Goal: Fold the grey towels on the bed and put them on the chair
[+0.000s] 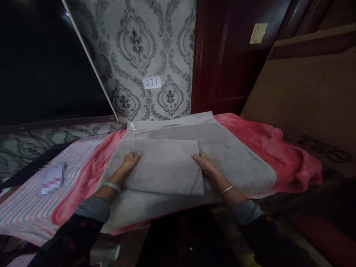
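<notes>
A folded grey cloth lies on a larger grey cloth, which is spread over a pink blanket. At its left edge, my left hand pinches the folded cloth between thumb and fingers. My right hand grips the right edge near the upper corner, with the thumb on top and the fingers partly hidden behind the edge. A small white tag shows at the upper left corner of the larger cloth.
A striped cloth with a blurred-out item on it lies at the left. Behind it stands a dark screen. A large cardboard box leans at the right. A "277" label is on the patterned wall.
</notes>
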A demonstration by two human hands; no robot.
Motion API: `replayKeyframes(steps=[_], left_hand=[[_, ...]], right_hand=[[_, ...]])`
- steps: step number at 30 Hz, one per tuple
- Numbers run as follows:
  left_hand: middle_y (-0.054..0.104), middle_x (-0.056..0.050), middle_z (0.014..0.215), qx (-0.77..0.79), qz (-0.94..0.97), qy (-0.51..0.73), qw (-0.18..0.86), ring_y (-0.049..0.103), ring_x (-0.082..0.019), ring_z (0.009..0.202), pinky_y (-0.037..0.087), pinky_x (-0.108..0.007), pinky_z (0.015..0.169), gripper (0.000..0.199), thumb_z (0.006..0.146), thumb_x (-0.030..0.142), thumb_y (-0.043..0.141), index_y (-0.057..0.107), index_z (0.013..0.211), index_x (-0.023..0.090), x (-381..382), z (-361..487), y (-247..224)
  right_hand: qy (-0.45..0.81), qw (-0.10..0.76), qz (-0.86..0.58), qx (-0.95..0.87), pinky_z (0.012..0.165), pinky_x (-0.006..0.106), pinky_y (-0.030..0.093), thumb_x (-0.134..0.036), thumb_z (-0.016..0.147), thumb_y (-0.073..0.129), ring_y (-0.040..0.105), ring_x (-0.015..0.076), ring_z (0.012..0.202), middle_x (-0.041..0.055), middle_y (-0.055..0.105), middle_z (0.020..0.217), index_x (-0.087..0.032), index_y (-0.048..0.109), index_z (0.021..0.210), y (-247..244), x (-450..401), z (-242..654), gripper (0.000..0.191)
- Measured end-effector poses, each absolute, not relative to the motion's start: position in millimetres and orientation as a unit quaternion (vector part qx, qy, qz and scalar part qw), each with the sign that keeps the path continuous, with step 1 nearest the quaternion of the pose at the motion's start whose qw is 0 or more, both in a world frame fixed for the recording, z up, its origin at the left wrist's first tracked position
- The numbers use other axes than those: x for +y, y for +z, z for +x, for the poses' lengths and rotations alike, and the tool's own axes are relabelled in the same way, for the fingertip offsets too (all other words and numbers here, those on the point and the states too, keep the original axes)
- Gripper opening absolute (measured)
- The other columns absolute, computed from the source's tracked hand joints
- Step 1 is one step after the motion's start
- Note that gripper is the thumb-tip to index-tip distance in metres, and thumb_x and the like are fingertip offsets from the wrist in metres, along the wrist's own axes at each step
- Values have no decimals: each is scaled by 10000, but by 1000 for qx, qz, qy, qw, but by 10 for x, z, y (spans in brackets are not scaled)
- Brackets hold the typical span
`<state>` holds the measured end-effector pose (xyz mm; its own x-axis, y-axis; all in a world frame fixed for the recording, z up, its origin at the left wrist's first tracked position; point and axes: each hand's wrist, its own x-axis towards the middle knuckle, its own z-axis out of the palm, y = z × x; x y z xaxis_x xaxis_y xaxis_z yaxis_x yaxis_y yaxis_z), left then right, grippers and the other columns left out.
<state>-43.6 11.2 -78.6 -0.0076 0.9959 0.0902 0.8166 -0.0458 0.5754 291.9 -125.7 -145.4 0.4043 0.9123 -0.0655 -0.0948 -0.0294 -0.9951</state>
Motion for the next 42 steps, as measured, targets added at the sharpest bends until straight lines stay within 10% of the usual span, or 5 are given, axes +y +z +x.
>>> replayKeyframes(steps=[15,21,33,42], left_hand=[[734,-204,1015,692,702,156,71,679,-343,1027,524,-399,843,390,903,372,379,681,956,131,117,-583,-886],[725,-198,1062,693,698,168,70,670,-332,1053,516,-389,888,413,917,381,373,667,1028,113,75,-618,-875],[683,-230,1164,715,675,181,23,632,-359,1119,497,-436,928,484,915,427,412,610,1183,76,-61,-539,-826],[726,-174,905,713,685,132,72,685,-355,941,520,-399,758,368,856,483,461,649,853,167,109,-631,-718]], right_hand=[[205,596,-621,-465,995,477,477,-353,764,564,633,291,1051,120,717,1072,-164,698,1060,-1666,-1371,2690,376],[45,522,-668,-529,1113,541,352,-260,819,538,485,338,1266,190,573,1361,-103,528,1402,-1649,-1695,2263,604],[235,580,-637,-450,1090,463,429,-278,786,598,574,296,1241,143,628,1332,-165,557,1391,-1635,-1497,2533,617],[281,580,-605,-467,1107,448,416,-315,812,593,555,271,1281,139,593,1388,-154,502,1439,-1618,-1467,2601,654]])
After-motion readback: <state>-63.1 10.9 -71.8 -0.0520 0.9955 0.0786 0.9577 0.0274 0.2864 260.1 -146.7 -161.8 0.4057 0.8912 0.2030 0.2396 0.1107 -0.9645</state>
